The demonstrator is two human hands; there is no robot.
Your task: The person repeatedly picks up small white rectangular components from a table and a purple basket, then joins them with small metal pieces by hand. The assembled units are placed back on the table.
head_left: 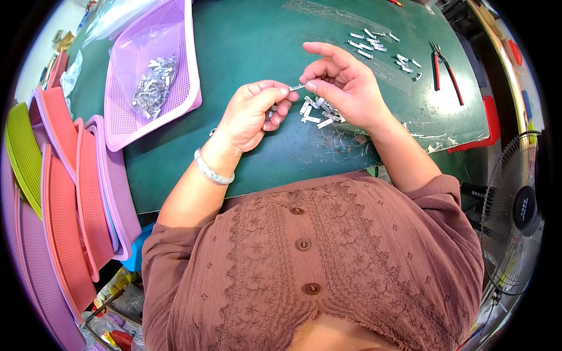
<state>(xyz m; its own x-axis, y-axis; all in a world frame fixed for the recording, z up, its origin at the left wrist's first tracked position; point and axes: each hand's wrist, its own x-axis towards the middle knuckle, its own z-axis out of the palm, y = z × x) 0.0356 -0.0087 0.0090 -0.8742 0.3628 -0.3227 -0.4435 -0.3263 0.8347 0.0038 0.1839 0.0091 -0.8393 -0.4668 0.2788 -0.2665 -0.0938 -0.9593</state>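
Between my two hands is a small silvery metal piece (297,87), held level above the green table. My left hand (253,114) is closed, pinching the piece's left end between thumb and forefinger. More small metal pieces (271,111) show within its curled fingers. At the piece's right end, my right hand (350,85) pinches with thumb and forefinger, its other fingers raised and loosely bent. A loose pile of similar metal pieces (319,110) lies just beneath my right hand. Farther back on the right, several more pieces (371,43) are scattered in two groups.
A lilac basket (192,70) holding a clear bag of metal pieces (153,88) stands at the left. Red-handled pliers (448,73) lie on the green table (246,41) at the right. Stacked coloured baskets (61,222) fill the left edge; a fan (515,210) stands right.
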